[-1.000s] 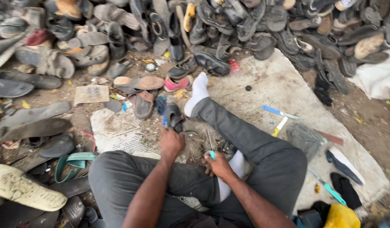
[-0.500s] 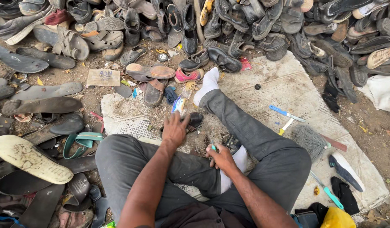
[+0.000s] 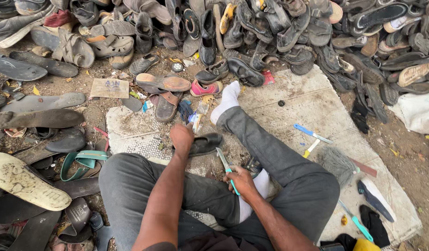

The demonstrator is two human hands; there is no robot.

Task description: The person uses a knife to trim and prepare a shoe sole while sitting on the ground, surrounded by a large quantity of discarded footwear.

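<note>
Shoe (image 3: pixel 202 144) on mat (image 3: pixel 316 107) before left hand (image 3: pixel 182 138), knife (image 3: pixel 226 167) in right hand (image 3: pixel 242 179)

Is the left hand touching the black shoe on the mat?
Touching. The head view shows the left hand closed over the heel end of the black shoe, no gap between them.

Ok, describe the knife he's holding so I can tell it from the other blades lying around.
Start at the pale woven mat under the seated person's legs. Between the knees, the right hand grips a knife with a teal handle, its bare blade pointing up toward the black shoe at the left hand. The other tools, like the blue-handled one, lie loose on the mat; only this one is in a hand.
</note>
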